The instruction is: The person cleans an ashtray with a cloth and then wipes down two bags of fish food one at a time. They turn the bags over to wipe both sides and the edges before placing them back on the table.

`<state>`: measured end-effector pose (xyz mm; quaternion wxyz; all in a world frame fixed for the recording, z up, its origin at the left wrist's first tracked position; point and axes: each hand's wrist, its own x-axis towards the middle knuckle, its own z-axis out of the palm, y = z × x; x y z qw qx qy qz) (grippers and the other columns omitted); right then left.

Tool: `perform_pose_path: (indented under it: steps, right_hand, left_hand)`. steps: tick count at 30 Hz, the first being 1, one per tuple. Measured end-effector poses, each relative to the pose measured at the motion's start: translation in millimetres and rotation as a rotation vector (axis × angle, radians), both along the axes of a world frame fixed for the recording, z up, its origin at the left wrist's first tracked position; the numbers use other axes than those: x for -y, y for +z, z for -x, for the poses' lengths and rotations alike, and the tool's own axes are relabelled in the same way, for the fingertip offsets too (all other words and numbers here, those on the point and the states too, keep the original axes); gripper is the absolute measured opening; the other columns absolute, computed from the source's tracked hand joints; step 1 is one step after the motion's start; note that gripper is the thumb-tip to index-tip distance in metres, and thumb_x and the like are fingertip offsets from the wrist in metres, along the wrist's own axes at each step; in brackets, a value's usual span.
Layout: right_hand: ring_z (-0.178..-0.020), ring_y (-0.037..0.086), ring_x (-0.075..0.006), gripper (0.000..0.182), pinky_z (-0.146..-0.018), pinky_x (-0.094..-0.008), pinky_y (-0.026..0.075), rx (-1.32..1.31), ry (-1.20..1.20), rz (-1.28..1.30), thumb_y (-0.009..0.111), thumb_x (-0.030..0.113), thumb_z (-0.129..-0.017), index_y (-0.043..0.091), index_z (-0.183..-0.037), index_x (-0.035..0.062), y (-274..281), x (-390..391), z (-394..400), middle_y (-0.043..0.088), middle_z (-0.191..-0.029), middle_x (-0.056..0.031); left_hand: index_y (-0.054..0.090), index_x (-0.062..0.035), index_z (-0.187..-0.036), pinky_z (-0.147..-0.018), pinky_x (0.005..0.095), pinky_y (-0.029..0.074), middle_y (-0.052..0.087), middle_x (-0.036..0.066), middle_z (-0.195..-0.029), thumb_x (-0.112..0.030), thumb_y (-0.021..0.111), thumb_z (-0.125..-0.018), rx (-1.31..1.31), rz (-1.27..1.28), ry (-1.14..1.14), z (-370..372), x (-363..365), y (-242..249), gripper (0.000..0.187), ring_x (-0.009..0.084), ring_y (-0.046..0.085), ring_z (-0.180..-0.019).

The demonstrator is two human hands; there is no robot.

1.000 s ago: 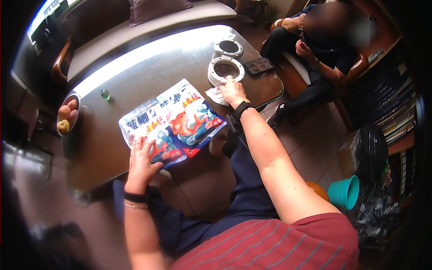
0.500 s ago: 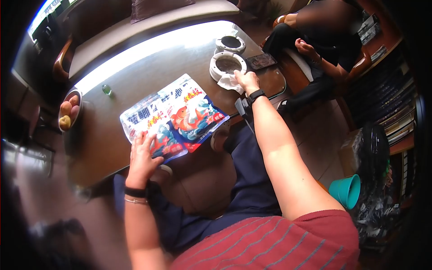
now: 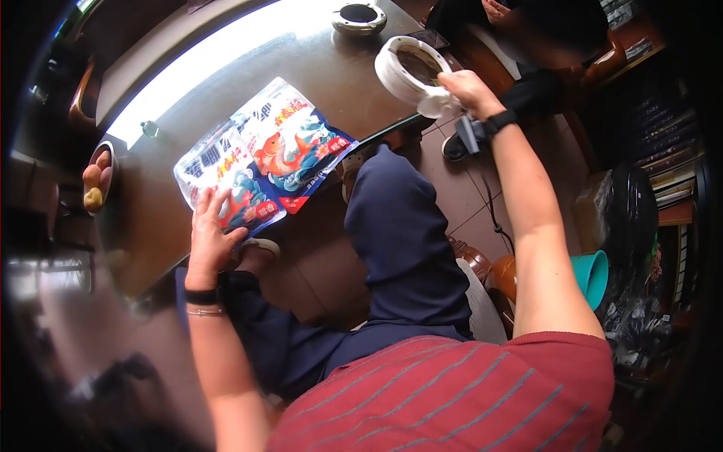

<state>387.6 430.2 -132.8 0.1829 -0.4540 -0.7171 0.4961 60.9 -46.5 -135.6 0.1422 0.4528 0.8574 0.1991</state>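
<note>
My right hand grips the rim of a round white ashtray, tilted and held up near the table's right edge. A crumpled white tissue hangs between the ashtray and my fingers. The ashtray's inside looks dark; what lies in it I cannot make out. My left hand rests with fingers spread on the lower corner of a printed pouch. Beside that, partly overlapping it, lies a second pouch with an orange fish picture. Both pouches reach over the table's near edge.
Another white ashtray stands at the back of the table. A small green glass object and a bowl of fruit sit on the left. A seated person is at upper right. A teal bucket and books are at right.
My right hand has lifted the ashtray off the table and brought it right, tilting it, with the tissue. My left hand stays on the pouch. The camera view has shifted.
</note>
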Motion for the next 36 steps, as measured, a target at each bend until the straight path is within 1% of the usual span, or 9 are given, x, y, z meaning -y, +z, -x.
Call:
perform_pose_path:
  steps: [3, 5, 11, 16, 18, 21, 23, 25, 36]
  right_hand:
    - [-0.060, 0.053, -0.0082, 0.026, -0.054, -0.0287, 0.042, 0.069, 0.077, 0.037, 0.066, 0.024, -0.086, 0.068, -0.075, 0.0010, 10, 14, -70, 0.062, -0.068, 0.0009]
    - [-0.068, 0.058, -0.0080, 0.021, -0.062, -0.0262, 0.048, 0.200, 0.098, 0.157, 0.063, 0.019, -0.088, 0.069, -0.089, -0.0015, 2, 18, -103, 0.064, -0.077, -0.0001]
    - [-0.064, 0.060, -0.0097, 0.017, -0.059, -0.0275, 0.049, 0.343, 0.138, 0.286, 0.065, 0.012, -0.082, 0.070, -0.086, -0.0041, -81, 26, -122, 0.066, -0.074, -0.0015]
    - [-0.083, 0.072, -0.0328, 0.047, -0.078, -0.0426, 0.056, 0.703, 0.201, 0.054, 0.068, 0.036, -0.086, 0.072, -0.099, -0.0086, -184, 17, -79, 0.075, -0.092, -0.0218]
    - [-0.096, 0.069, -0.0446, 0.057, -0.088, -0.0480, 0.054, 0.767, 0.369, -0.245, 0.060, 0.046, -0.088, 0.072, -0.102, -0.0073, -286, -1, -66, 0.071, -0.102, -0.0288]
    - [-0.093, 0.070, -0.0439, 0.061, -0.085, -0.0472, 0.055, 0.592, -0.025, -0.018, 0.065, 0.047, -0.074, 0.071, -0.097, -0.0094, -278, 27, -17, 0.069, -0.098, -0.0335]
    - [-0.108, 0.068, -0.0397, 0.054, -0.095, -0.0448, 0.054, 0.736, -0.097, 0.108, 0.065, 0.041, -0.080, 0.071, -0.107, -0.0065, -297, 26, 11, 0.068, -0.112, -0.0322]
    - [-0.114, 0.066, -0.0389, 0.051, -0.097, -0.0445, 0.053, 0.840, 0.118, -0.123, 0.063, 0.038, -0.083, 0.070, -0.112, -0.0036, -400, 8, -3, 0.067, -0.119, -0.0288]
    - [-0.112, 0.067, -0.0366, 0.041, -0.096, -0.0424, 0.053, 0.758, 0.107, -0.060, 0.063, 0.028, -0.086, 0.070, -0.114, -0.0015, -401, 5, 20, 0.069, -0.118, -0.0243]
  left_hand:
    - [0.055, -0.0138, -0.141, -0.118, 0.0421, 0.034, 0.036, 0.023, -0.158, -0.008, 0.082, -0.062, 0.005, -0.016, -0.011, 1, -1, -1, 0.083, 0.0387, 0.036, -0.145]
    - [0.055, -0.0125, -0.141, -0.118, 0.0425, 0.035, 0.036, 0.023, -0.157, -0.007, 0.082, -0.062, 0.008, -0.009, -0.016, 1, -1, -1, 0.084, 0.0387, 0.036, -0.145]
    - [0.054, -0.0117, -0.142, -0.118, 0.0438, 0.034, 0.037, 0.021, -0.157, -0.007, 0.082, -0.061, 0.026, -0.009, -0.009, 0, -3, 4, 0.085, 0.0369, 0.037, -0.146]
    - [0.056, -0.0111, -0.140, -0.119, 0.0460, 0.031, 0.037, 0.021, -0.157, -0.008, 0.082, -0.063, 0.025, -0.007, 0.000, -4, -7, 8, 0.081, 0.0386, 0.034, -0.147]
    - [0.057, -0.0106, -0.138, -0.119, 0.0455, 0.031, 0.036, 0.021, -0.157, -0.007, 0.082, -0.061, 0.061, 0.005, 0.030, -8, -10, 14, 0.082, 0.0380, 0.033, -0.148]
    - [0.058, -0.0103, -0.137, -0.119, 0.0450, 0.032, 0.036, 0.020, -0.158, -0.003, 0.083, -0.057, 0.078, 0.017, 0.059, -11, -17, 20, 0.084, 0.0374, 0.033, -0.148]
    - [0.059, -0.0103, -0.135, -0.119, 0.0448, 0.033, 0.036, 0.018, -0.158, -0.001, 0.083, -0.056, 0.080, 0.010, 0.084, -11, -19, 21, 0.084, 0.0370, 0.036, -0.147]
    - [0.060, -0.0101, -0.134, -0.118, 0.0449, 0.034, 0.035, 0.017, -0.158, -0.001, 0.084, -0.055, 0.108, 0.025, 0.104, -10, -22, 22, 0.083, 0.0363, 0.038, -0.145]
    - [0.061, -0.0133, -0.130, -0.117, 0.0454, 0.036, 0.037, 0.015, -0.156, -0.003, 0.089, -0.054, 0.061, 0.076, 0.140, -7, -25, 22, 0.082, 0.0354, 0.039, -0.144]
